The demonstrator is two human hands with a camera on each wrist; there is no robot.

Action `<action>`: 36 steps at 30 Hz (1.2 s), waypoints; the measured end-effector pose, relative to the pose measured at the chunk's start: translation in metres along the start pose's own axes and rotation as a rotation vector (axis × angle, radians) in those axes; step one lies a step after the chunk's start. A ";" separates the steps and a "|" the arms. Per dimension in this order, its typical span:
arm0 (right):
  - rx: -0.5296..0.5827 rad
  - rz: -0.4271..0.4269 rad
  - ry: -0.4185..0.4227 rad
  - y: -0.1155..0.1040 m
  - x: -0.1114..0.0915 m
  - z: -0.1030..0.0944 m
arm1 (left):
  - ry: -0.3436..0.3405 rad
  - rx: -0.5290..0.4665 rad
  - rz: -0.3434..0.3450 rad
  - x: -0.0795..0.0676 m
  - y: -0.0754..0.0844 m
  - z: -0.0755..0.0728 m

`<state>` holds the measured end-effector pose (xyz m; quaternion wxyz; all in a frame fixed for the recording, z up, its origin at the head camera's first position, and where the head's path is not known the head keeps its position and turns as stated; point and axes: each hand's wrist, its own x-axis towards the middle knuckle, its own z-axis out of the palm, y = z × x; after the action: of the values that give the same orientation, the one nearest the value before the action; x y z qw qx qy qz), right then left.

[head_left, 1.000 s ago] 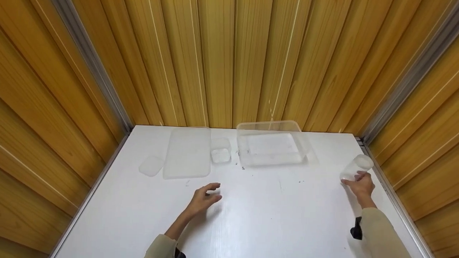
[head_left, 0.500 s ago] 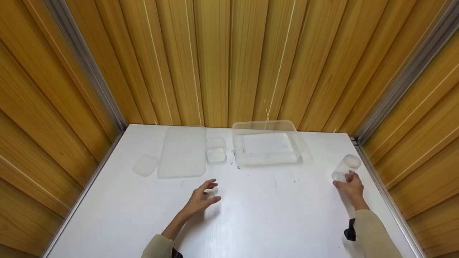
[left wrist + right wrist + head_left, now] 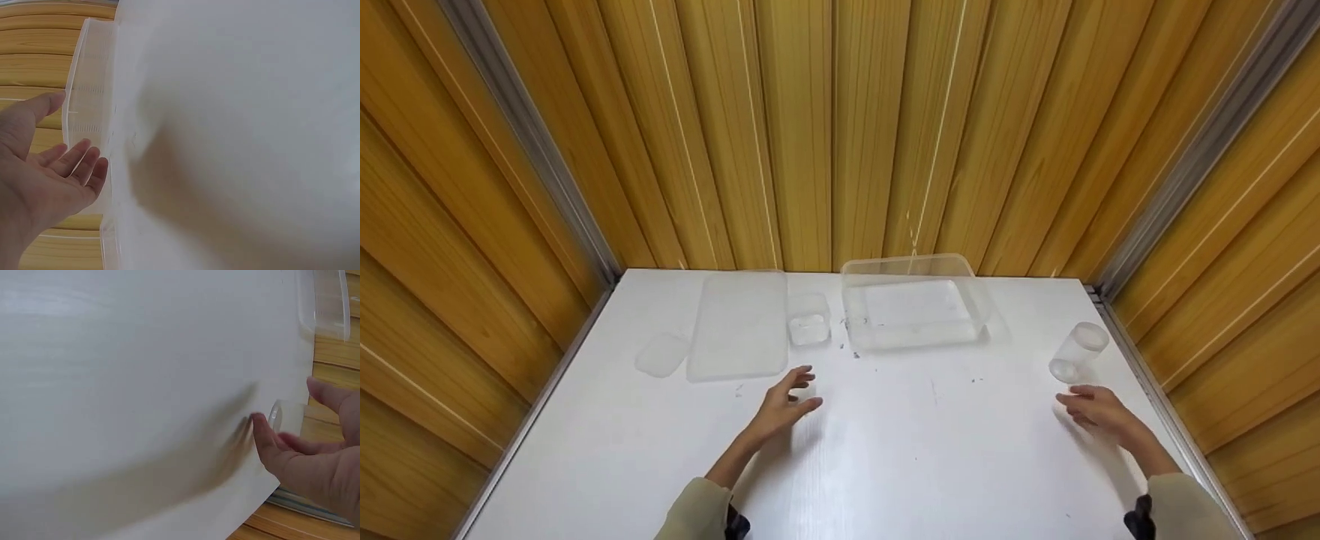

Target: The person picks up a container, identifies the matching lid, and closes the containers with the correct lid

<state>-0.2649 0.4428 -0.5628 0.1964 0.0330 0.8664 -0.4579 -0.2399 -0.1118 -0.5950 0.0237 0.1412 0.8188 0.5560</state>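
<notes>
A clear cylindrical container (image 3: pixel 1078 352) stands at the right of the white table. Just in front of it is my right hand (image 3: pixel 1099 411), apart from it, fingers loosely bent and holding nothing. In the right wrist view the container (image 3: pixel 289 417) shows partly behind the fingers. My left hand (image 3: pixel 781 405) hovers over the table left of the middle, thumb and fingers spread around nothing. Beyond the left hand stands a small clear square container (image 3: pixel 809 330). To its left lies a large translucent rectangular lid (image 3: pixel 740 326), with a small translucent lid (image 3: pixel 661 355) further left.
A large clear rectangular box (image 3: pixel 915 337), open at the top, stands at the back of the white table (image 3: pixel 915 480). Wood-patterned walls (image 3: pixel 795 135) rise behind and on both sides. Small dark marks dot the table near the box.
My right hand has let go of the cylindrical container and drawn back toward me. The container now stands by itself. My left hand has barely moved.
</notes>
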 end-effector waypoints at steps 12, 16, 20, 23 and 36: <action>0.052 -0.112 0.109 -0.075 0.048 0.057 | 0.081 -0.223 -0.310 0.073 0.015 0.056; 0.049 -0.092 0.167 -0.094 0.070 0.061 | 0.114 -0.339 -0.406 0.104 0.023 0.066; 0.104 -0.094 0.119 -0.098 0.082 0.062 | 0.122 -0.384 -0.430 0.122 0.030 0.068; 0.160 -0.113 0.106 -0.095 0.087 0.061 | 0.119 -0.380 -0.431 0.130 0.035 0.067; 0.194 -0.090 0.147 -0.110 0.087 0.068 | 0.065 -0.399 -0.427 0.131 0.037 0.062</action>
<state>-0.3498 0.3141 -0.5433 0.1073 0.0465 0.8308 -0.5441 -0.3452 -0.0092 -0.5689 0.1414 -0.0597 0.7047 0.6927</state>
